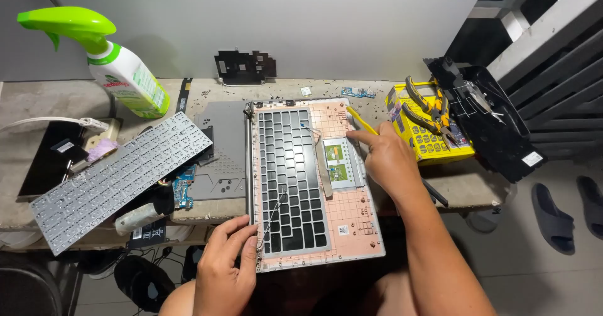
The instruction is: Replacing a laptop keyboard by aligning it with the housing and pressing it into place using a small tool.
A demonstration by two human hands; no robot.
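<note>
A stripped laptop palmrest shell, pink inside with a black key-grid frame, lies on the workbench. My left hand pinches its near left corner, beside a thin loose wire. My right hand rests on the shell's right edge and holds a yellow pry tool, index finger stretched toward the touchpad board.
A detached keyboard and a grey base cover lie to the left. A green-topped spray bottle stands at back left. A yellow case with pliers and a black plastic part sit right. Slippers lie on the floor.
</note>
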